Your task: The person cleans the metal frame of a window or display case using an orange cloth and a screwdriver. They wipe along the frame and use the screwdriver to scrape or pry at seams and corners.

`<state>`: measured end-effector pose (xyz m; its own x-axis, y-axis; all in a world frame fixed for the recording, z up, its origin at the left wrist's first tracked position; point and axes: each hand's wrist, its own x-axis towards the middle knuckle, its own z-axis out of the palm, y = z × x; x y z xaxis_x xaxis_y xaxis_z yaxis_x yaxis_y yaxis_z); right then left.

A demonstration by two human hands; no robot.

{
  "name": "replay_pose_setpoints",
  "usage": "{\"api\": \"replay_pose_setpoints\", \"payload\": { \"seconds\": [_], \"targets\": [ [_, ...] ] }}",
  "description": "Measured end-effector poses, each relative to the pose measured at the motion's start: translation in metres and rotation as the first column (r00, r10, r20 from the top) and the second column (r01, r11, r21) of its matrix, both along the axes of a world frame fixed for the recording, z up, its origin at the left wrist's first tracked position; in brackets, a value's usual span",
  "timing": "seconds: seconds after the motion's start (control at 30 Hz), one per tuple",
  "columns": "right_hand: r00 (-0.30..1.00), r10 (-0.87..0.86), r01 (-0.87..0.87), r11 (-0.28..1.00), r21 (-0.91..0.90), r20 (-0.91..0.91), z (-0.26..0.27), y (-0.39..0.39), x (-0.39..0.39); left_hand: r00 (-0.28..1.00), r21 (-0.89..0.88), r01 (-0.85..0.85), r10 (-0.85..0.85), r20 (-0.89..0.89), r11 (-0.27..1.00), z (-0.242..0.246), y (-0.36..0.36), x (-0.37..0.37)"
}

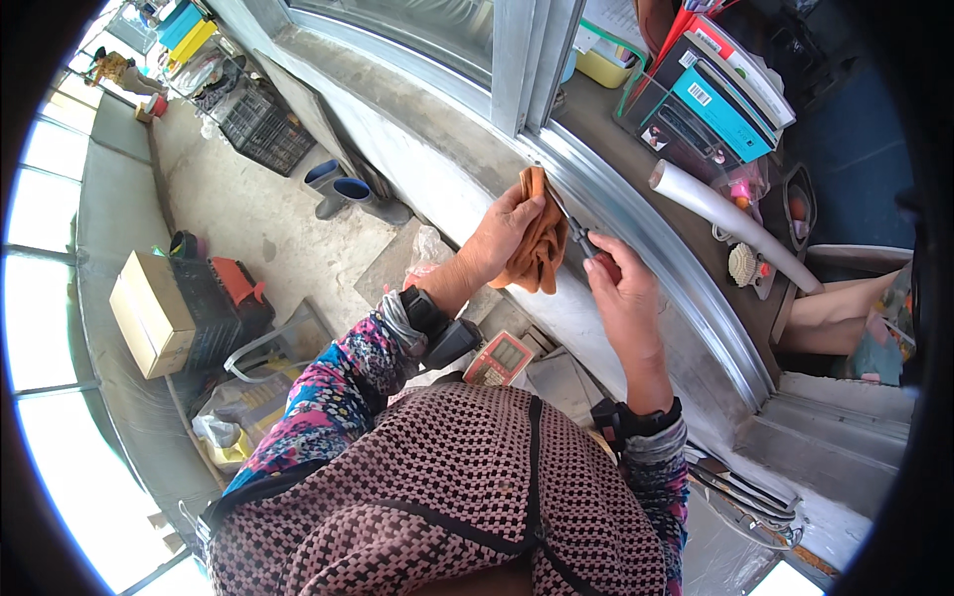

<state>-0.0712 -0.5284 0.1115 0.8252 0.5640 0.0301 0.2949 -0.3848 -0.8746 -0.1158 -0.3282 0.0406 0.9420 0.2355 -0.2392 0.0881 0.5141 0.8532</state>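
Note:
A brown cloth (538, 249) hangs bunched from my left hand (501, 231), its upper end pinched between thumb and fingers. In my right hand (624, 290) is a screwdriver (580, 232) with a red and black handle. Its metal shaft points up and away from me and lies along the right side of the cloth; whether the cloth wraps the tip I cannot tell. Both hands are above the concrete sill (477, 160), beside the aluminium sliding-window track (671, 272). The window frame (514, 67) stands just beyond them.
Right of the track, a desk holds an organizer with books (715, 104), a white roll (730, 223) and another person's arm (835, 316). Rubber boots (350, 192), a black crate (261, 127) and a cardboard box (153, 316) stand left. A red weighing-scale display (499, 359) is below my hands.

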Motion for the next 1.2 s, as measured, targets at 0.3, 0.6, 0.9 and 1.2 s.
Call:
{"api": "replay_pose_setpoints", "payload": {
  "seconds": [0.3, 0.6, 0.9, 1.2],
  "targets": [
    [0.928, 0.094, 0.018, 0.955, -0.295, 0.361, -0.011, 0.061, 0.004, 0.994, 0.075, 0.025, -0.016, -0.111, 0.997, -0.037, 0.052, 0.041],
    [0.845, 0.207, 0.063, 0.876, -0.478, 0.493, -0.029, 0.088, 0.004, 0.97, 0.209, -0.206, 0.228, -0.086, 0.956, -0.034, 0.047, 0.044],
    [0.817, 0.259, 0.052, 0.857, -0.512, 0.516, -0.031, 0.107, -0.001, 0.973, 0.356, -0.208, 0.229, -0.016, 0.911, -0.037, 0.063, 0.042],
    [0.896, 0.268, 0.021, 0.77, -0.638, 0.353, 0.0, 0.133, -0.004, 0.975, 0.745, -0.108, 0.216, -0.05, 0.659, -0.029, 0.063, 0.04]
  ]
}}
